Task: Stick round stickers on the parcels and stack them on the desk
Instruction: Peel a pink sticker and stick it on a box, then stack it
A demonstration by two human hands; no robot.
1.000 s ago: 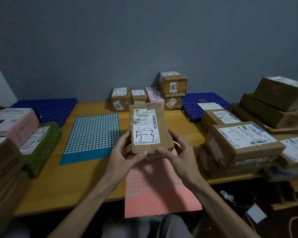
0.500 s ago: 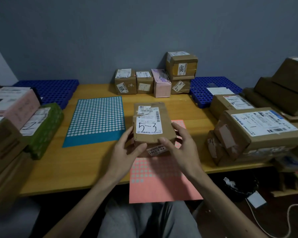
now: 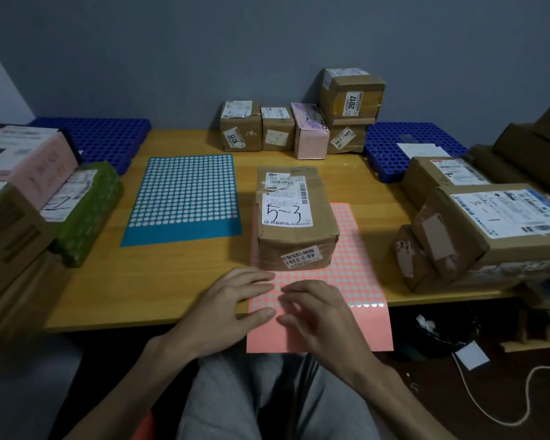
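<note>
- At desk centre, head view: brown parcel marked 5-3 [image 3: 294,217] upright on far half of pink sticker sheet [image 3: 359,281], touched by neither hand.
- No round sticker spotted on its top or near face; other faces hidden.
- Near front edge of desk [image 3: 134,287]: left hand [image 3: 232,301] flat, fingers straight, resting across pink sheet's left edge.
- Just beside it: right hand [image 3: 318,312] over same sheet, fingers loosely spread, thumb apart, blurred; nothing seen pinched.
- Judged as start of peeling a dot for this parcel; sticking and stacking both left to do.
- Against back wall: row of small parcels [image 3: 277,128], one set atop another; likely the finished lot, dots too small to confirm.
- Left pile [image 3: 29,185] and right pile [image 3: 496,230] of parcels: probably waiting, so plenty left.
- Left of 5-3: blue sticker sheet [image 3: 185,198], flat on desk, no hand on it.
</note>
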